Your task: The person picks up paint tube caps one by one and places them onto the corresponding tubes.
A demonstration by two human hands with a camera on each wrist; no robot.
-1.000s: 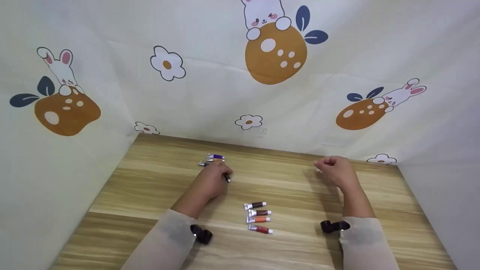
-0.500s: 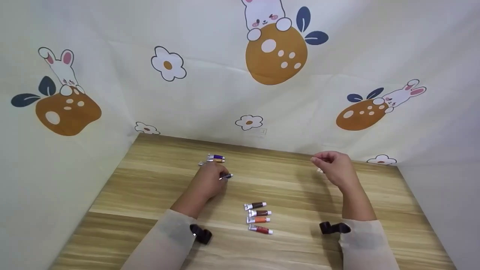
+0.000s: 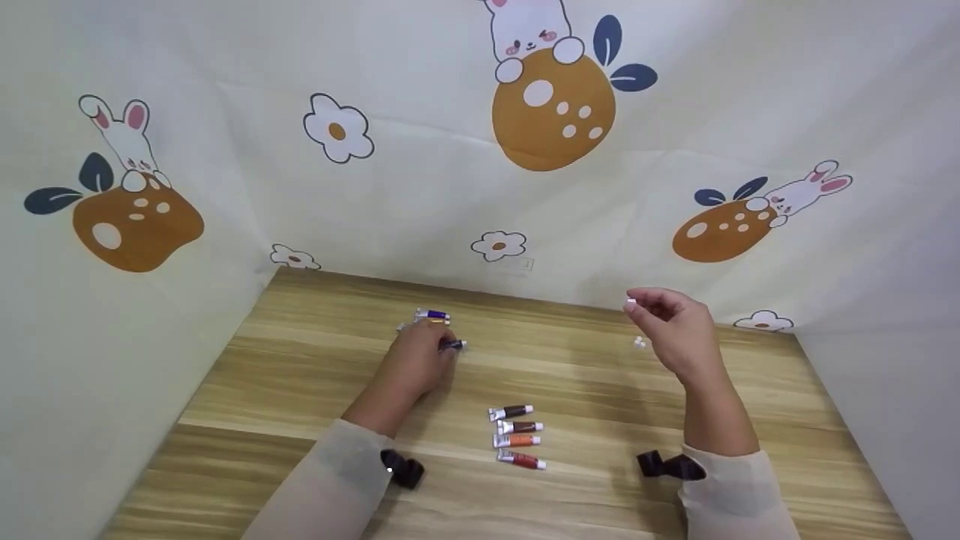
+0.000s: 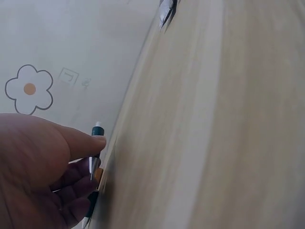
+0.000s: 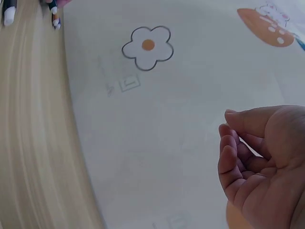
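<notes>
In the head view my left hand (image 3: 422,358) pinches a small dark paint tube (image 3: 454,345) close over the table; the left wrist view shows this dark green tube (image 4: 97,131) between thumb and fingers, its light nozzle end up. My right hand (image 3: 679,334) is raised near the back wall, pinching a tiny white cap (image 3: 631,301) between thumb and fingertip. Below it, small white caps (image 3: 639,342) lie on the wood. A purple paint tube (image 3: 433,314) and others lie just beyond the left hand, partly hidden by it.
Nearer the front, a dark brown tube (image 3: 516,412), a brown tube (image 3: 525,427), an orange tube (image 3: 519,440) and a red tube (image 3: 523,460) lie in a column on the wooden table (image 3: 300,390). Patterned cloth walls (image 3: 420,195) enclose the back and sides.
My right hand has risen from the table, bringing the white cap into sight and uncovering those below. The left hand has turned the dark tube so its end points right.
</notes>
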